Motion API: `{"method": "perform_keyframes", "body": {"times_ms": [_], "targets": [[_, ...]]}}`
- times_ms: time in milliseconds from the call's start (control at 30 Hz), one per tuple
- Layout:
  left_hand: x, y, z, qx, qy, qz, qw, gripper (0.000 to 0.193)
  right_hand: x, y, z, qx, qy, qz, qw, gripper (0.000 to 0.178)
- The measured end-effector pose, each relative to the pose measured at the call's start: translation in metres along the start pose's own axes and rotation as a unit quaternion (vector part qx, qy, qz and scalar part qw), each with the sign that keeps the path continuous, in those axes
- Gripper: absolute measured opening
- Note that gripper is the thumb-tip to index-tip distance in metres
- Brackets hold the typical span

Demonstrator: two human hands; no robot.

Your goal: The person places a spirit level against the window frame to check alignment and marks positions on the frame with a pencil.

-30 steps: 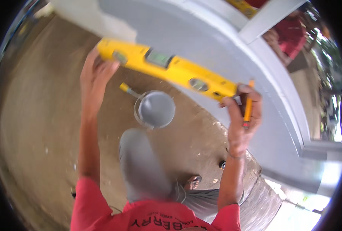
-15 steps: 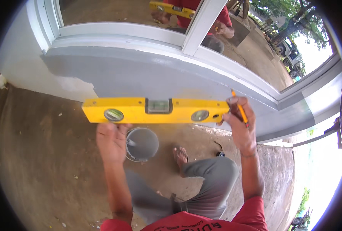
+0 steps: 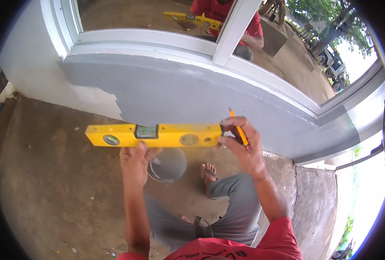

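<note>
Yellow spirit level [image 3: 168, 135] stretches crosswise before a person in red sleeves [image 3: 281, 236]: the left hand [image 3: 136, 164], half curled, pinches its lower edge; the right hand [image 3: 245, 143], nearly closed, grips one end and a pencil [image 3: 243, 136]. Even support, with the vials [image 3: 189, 139] left uncovered, would likely serve best. Counted outward: one level, three vials, one pencil, one bucket [image 3: 160, 179], one white-framed window [image 3: 157, 40].
</note>
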State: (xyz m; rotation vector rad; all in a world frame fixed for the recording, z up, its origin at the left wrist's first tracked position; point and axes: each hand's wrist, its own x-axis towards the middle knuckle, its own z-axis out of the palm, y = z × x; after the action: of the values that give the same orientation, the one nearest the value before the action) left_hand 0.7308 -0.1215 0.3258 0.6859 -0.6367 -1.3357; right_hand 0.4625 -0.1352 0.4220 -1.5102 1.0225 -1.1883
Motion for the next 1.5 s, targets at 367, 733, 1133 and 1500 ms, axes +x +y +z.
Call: {"method": "perform_keyframes", "body": {"times_ms": [367, 733, 1133, 1500], "targets": [[0.117, 0.115, 0.035, 0.104, -0.004, 0.224, 0.969, 0.041, -0.025, 0.089, -0.023, -0.065, 0.101, -0.055, 0.991, 0.061], [0.203, 0.095, 0.108, 0.130, -0.103, 0.265, 0.950, 0.040, 0.081, 0.041, -0.043, -0.171, 0.220, -0.358, 0.891, 0.036], [0.240, 0.033, 0.171, 0.083, -0.225, 0.162, 0.957, 0.040, 0.193, -0.001, -0.041, -0.273, 0.422, -0.401, 0.766, 0.027], [0.251, 0.020, 0.182, 0.080, -0.233, 0.186, 0.951, 0.040, 0.194, -0.005, -0.046, -0.282, 0.471, -0.361, 0.754, 0.037]]}}
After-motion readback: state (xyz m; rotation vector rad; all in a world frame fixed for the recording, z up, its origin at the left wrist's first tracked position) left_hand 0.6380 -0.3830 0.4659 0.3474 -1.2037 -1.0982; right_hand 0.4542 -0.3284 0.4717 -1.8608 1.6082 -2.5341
